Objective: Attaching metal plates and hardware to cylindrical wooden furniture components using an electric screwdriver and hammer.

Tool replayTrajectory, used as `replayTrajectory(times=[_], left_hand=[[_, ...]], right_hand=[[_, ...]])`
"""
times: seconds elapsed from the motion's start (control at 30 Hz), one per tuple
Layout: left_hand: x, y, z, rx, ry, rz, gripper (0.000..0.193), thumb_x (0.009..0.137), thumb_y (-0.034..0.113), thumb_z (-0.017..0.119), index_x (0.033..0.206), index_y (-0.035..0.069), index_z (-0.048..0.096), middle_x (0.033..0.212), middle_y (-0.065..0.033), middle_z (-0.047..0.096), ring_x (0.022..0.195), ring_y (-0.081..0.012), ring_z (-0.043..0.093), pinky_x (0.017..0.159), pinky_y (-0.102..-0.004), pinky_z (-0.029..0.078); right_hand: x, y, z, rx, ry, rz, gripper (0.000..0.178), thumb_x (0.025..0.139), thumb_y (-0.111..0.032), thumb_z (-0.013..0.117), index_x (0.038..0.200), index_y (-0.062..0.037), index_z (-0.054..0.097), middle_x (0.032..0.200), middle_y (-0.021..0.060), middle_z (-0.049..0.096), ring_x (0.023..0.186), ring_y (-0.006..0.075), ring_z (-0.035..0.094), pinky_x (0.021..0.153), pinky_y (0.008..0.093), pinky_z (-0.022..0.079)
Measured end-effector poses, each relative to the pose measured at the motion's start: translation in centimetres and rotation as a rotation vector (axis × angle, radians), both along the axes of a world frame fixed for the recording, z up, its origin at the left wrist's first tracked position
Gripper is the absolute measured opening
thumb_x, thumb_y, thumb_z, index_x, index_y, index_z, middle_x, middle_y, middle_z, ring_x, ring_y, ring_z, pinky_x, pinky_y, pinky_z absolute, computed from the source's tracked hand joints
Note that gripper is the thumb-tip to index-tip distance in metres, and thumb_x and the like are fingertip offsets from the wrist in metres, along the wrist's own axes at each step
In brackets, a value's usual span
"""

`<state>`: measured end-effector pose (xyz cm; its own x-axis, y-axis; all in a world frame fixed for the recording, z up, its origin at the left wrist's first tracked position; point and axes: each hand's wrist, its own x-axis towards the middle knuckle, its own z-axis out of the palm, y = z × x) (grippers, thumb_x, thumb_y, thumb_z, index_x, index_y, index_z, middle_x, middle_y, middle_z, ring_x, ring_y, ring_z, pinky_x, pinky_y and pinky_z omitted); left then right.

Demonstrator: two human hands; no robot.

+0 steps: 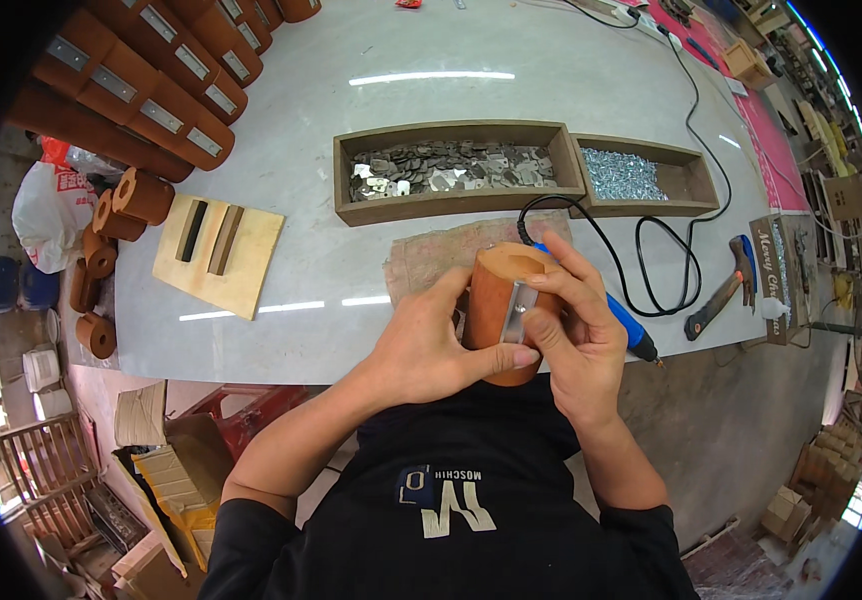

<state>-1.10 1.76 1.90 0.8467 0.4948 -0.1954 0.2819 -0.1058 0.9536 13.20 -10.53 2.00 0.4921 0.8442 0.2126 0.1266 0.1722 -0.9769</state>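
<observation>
An orange-brown rounded block point(488, 300) is held upright at the table's near edge, in front of my body. My left hand point(426, 345) is wrapped round its left side, the thumb lying across the lower front. A small silvery metal plate point(518, 310) lies lengthwise on the block's face. My right hand point(586, 345) is closed at the block's right, thumb and fingertips at the plate; whether they pinch a small screw is hidden. Behind this hand lies a blue electric screwdriver point(631, 325), its tip past the table edge.
Wooden trays hold flat metal plates point(451, 168) and small silvery screws point(621, 175). A cloth point(421, 255) lies before them. Right are a black cord point(641, 250) and a hammer point(726, 290); left, a board point(221, 285) with two strips and stacked brown blocks with plates point(161, 115).
</observation>
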Motion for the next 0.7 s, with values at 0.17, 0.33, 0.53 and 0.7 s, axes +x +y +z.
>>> replayTrajectory(times=[0.17, 0.33, 0.53, 0.7], left_hand=[[-0.4, 0.2, -4.5, 0.211, -0.211, 0.208, 0.087, 0.075, 0.036, 0.086, 0.137, -0.002, 0.037, 0.114, -0.0252, 0.064, 0.094, -0.0379, 0.069, 0.077, -0.0419, 0.056], [0.2, 0.6, -7.8, 0.137, -0.131, 0.242, 0.079, 0.080, 0.007, 0.082, 0.138, 0.001, 0.029, 0.125, -0.0199, 0.055, 0.115, -0.0248, 0.062, 0.094, -0.0381, 0.057], [-0.1, -0.1, -9.3, 0.329, -0.099, 0.301, 0.086, 0.073, 0.021, 0.086, 0.140, 0.003, 0.034, 0.117, -0.0204, 0.063, 0.095, -0.0361, 0.069, 0.072, -0.0407, 0.059], [0.6, 0.6, -6.7, 0.429, 0.099, 0.250, 0.083, 0.072, 0.026, 0.087, 0.136, 0.004, 0.039, 0.107, -0.0170, 0.068, 0.087, -0.0315, 0.071, 0.067, -0.0375, 0.059]], right_hand=[[2.8, -0.8, -0.9, -0.188, -0.341, -0.326, 0.050, 0.091, -0.019, 0.071, 0.135, -0.0022, 0.054, 0.133, 0.0174, 0.056, 0.125, 0.0286, 0.053, 0.102, 0.0374, 0.043], [7.0, -4.6, -1.6, -0.676, -0.982, -0.178, 0.055, 0.083, -0.030, 0.077, 0.127, -0.0022, 0.059, 0.112, 0.0169, 0.060, 0.104, 0.0339, 0.054, 0.089, 0.0429, 0.045], [7.5, -5.1, -1.0, -0.823, -0.948, -0.018, 0.058, 0.078, -0.039, 0.079, 0.120, -0.0032, 0.062, 0.098, 0.0142, 0.059, 0.093, 0.0338, 0.054, 0.083, 0.0442, 0.046], [8.5, -5.5, -2.2, -0.843, -0.825, 0.041, 0.053, 0.076, -0.038, 0.082, 0.107, -0.0008, 0.060, 0.096, 0.0157, 0.057, 0.090, 0.0361, 0.058, 0.077, 0.0458, 0.047]])
